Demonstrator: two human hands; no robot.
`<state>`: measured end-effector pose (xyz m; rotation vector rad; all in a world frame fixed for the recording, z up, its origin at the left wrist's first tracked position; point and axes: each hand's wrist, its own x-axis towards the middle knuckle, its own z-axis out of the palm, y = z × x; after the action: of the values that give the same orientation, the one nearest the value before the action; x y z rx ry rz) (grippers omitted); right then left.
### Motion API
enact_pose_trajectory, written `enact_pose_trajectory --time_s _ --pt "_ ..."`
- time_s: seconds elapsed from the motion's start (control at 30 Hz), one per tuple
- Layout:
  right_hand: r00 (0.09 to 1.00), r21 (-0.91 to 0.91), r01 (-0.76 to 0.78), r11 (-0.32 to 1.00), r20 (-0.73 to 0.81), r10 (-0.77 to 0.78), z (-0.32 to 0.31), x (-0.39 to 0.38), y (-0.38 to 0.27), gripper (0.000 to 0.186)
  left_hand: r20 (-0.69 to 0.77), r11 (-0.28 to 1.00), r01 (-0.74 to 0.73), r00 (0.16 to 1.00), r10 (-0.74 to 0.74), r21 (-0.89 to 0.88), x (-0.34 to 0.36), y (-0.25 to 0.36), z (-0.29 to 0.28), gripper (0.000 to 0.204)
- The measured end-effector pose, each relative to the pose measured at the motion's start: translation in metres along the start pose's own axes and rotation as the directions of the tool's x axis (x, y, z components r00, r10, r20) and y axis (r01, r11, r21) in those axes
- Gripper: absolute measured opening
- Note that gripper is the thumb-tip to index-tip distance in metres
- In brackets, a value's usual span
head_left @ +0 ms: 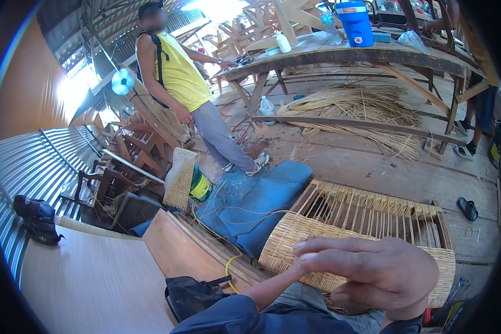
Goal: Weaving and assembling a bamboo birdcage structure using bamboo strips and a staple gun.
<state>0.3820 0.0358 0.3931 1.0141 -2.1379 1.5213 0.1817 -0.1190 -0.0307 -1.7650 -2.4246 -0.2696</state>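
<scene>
My right hand [381,270] is raised in front of a woven cane panel [286,236] at the lower right. Its fingers stretch leftward, with the thumb apart below them, and nothing shows in its grasp. The left forearm [264,286] reaches in from below, and its wrist meets the right fingertips in this view; whether they touch I cannot tell. My left hand's fingers are hidden behind the right hand. The panel has a wooden frame, tightly woven on the near side, with bare strands [373,214] spaced across the far side. A loose strand [250,214] trails left from it.
A person in a yellow shirt [186,78] stands at a long workbench [339,55] bearing a blue cooler [355,25]. Bundled cane [353,111] lies under it. Blue matting [256,203] covers floor by the panel. Boards [183,245] lie left; a sandal [467,209] right.
</scene>
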Motion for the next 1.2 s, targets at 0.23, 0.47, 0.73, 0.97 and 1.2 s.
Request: enact_pose_trajectory --time_s 0.23,0.47,0.73,0.97,1.2 --pt "0.965 0.289 0.163 0.944 -0.247 -0.091 0.015 -0.012 0.001 0.091 0.165 0.983 0.153 0.977 -0.135 -0.102 0.010 0.010 -0.031 0.058" --pt "0.992 0.393 0.095 0.915 -0.109 -0.056 0.017 -0.035 0.038 0.102 0.135 0.992 0.082 0.988 -0.068 -0.097 0.009 0.009 -0.029 0.056" --pt "0.992 0.405 0.015 0.914 -0.123 0.038 0.020 -0.048 0.056 0.104 0.223 0.954 0.225 0.958 -0.179 -0.201 0.014 0.017 -0.041 0.060" --pt "0.985 -0.362 -0.102 0.926 -0.169 0.043 0.008 -0.046 0.014 0.083 0.131 0.990 0.132 0.984 -0.124 -0.053 0.011 0.019 -0.044 0.060" --pt "0.839 -0.763 -0.102 0.638 -0.411 -0.358 0.007 -0.049 -0.041 0.059 0.085 0.992 0.108 0.991 -0.102 -0.064 0.011 0.018 -0.036 0.059"
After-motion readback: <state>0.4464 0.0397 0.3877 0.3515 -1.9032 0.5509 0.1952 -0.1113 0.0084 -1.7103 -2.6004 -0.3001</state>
